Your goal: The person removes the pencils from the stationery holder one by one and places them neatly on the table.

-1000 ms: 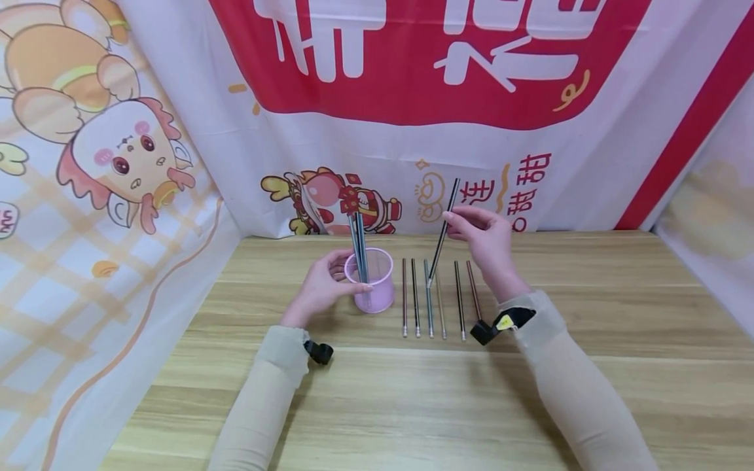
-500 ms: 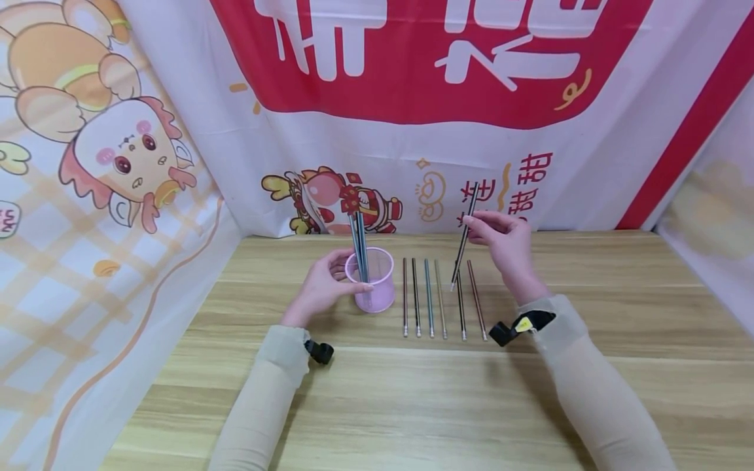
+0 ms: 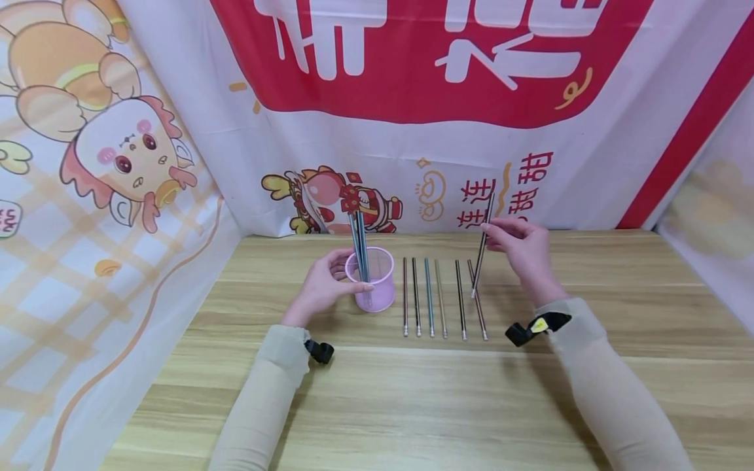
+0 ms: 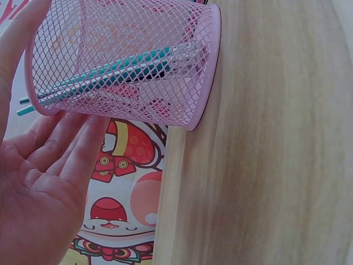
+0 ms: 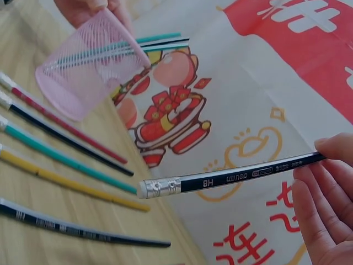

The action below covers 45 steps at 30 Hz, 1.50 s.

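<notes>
My left hand (image 3: 318,284) holds a pink mesh pencil cup (image 3: 384,294) upright on the table, thumb on the near side of its rim and fingers on the far side. Several pencils (image 4: 121,72), teal and black, lean inside the cup. My right hand (image 3: 525,254) pinches a black pencil (image 5: 237,179) near its upper part, eraser end down, raised over the right end of a row. Along that row lie a red pencil (image 3: 404,294), a black pencil (image 3: 415,294), a teal pencil (image 3: 429,294), a yellow pencil (image 3: 441,297), another black pencil (image 3: 461,297) and a brownish-red pencil (image 3: 482,320).
A wooden table (image 3: 377,399) extends toward me and to the right of the row. Behind it hangs a printed white and red cloth (image 3: 412,150), with another patterned cloth (image 3: 177,261) on the left.
My right hand has carried the black pencil to the right, from above the teal pencil to above the row's right end. The left hand and cup have stayed put.
</notes>
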### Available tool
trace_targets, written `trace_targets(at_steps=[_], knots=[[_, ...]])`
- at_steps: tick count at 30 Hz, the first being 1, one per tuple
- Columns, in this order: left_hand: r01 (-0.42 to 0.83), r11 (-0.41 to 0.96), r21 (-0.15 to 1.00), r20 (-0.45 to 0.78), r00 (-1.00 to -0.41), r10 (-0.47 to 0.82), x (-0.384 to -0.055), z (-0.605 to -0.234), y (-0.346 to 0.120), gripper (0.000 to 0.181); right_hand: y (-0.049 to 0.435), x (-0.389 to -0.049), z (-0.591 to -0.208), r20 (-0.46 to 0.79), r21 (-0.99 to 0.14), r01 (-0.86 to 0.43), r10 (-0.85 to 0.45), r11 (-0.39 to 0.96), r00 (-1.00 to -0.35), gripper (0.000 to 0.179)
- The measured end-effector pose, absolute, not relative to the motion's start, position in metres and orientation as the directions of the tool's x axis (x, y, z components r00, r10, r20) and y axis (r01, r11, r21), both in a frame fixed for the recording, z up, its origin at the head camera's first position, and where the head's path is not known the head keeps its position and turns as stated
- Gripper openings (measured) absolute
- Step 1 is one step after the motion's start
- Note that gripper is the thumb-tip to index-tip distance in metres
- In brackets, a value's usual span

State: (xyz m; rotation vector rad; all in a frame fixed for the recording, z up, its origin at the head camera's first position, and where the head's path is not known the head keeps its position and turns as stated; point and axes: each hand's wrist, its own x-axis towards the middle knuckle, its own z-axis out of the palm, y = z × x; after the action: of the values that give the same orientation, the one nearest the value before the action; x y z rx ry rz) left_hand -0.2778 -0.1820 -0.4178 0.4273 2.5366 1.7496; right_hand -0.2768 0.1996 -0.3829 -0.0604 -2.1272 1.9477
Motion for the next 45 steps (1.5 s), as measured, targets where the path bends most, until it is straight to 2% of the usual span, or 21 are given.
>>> trace_targets(at_steps=[6, 10, 24, 34, 45], knots=[[0.205, 0.329, 0.922, 0.129, -0.963, 0.238, -0.278, -0.418, -0.182, 0.086, 0.213, -0.278, -0.39, 0.115, -0.988, -0.092, 0.186, 0.125, -0.976, 0.054], [0.202, 0.341, 0.918, 0.128, -0.965, 0.227, -0.278, -0.418, -0.182, 0.085, 0.22, -0.279, -0.398, 0.096, -0.987, -0.071, 0.169, 0.145, -0.981, 0.05], [0.197, 0.358, 0.913, 0.124, -0.968, 0.217, -0.278, -0.418, -0.182, 0.085, 0.243, -0.279, -0.423, -0.088, -0.914, 0.086, 0.014, 0.397, -0.996, 0.046], [0.197, 0.347, 0.917, 0.124, -0.967, 0.22, -0.279, -0.418, -0.182, 0.085, 0.245, -0.284, -0.437, -0.186, -0.913, 0.163, -0.025, 0.373, -0.982, 0.041], [0.201, 0.346, 0.916, 0.128, -0.967, 0.222, -0.28, -0.419, -0.182, 0.085, 0.245, -0.286, -0.444, -0.196, -0.866, 0.164, -0.019, 0.472, -0.98, 0.043]])
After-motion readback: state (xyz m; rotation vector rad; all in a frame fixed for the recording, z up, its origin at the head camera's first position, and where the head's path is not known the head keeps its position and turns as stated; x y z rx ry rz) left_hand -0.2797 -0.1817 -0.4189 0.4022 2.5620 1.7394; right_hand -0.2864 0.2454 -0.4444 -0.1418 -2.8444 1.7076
